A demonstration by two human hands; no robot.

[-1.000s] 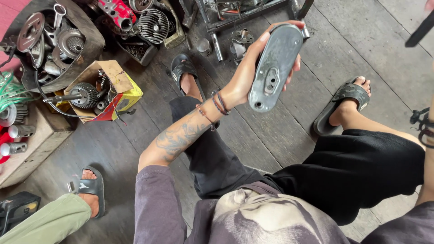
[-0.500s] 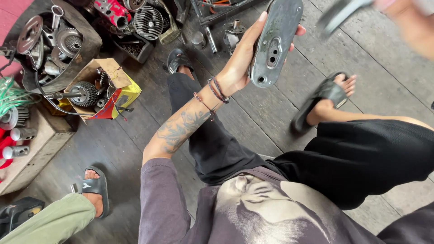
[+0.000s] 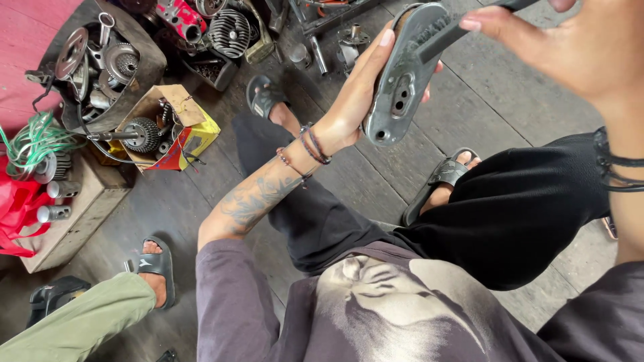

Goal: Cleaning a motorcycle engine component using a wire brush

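Yellow and red cardboard, an open box (image 3: 176,137) holding a finned metal part, is seen on the plank floor (image 3: 490,107) well below and to the left of the fingers, beside a tub of gears (image 3: 100,64). A grey oval metal cover (image 3: 406,74) is gripped upright by the raised left hand (image 3: 355,100), fingers curled behind it and partly hidden. A dark bar-shaped tool (image 3: 469,23), cut off at the top edge, is pinched in the right hand (image 3: 577,47) and laid against the cover.
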